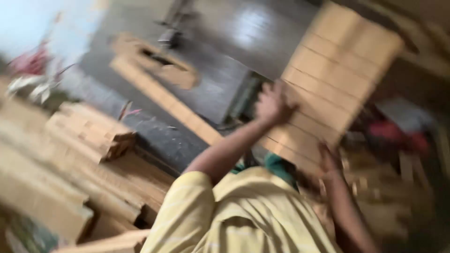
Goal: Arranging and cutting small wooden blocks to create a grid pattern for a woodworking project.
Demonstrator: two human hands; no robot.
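A stack of wooden slats is held aloft, clasped between the left hand and right hand. It is not yet set down; cut slat piles lie beside the dark machine surface.

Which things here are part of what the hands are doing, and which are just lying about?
In hand:
- slatted light wooden panel, held up tilted
- left hand, on the panel's left edge
- right hand, at its lower edge

Lying about:
- stack of short wooden blocks
- long pale wooden plank on the dark grey machine table
- blurred red thing, right, kind unclear
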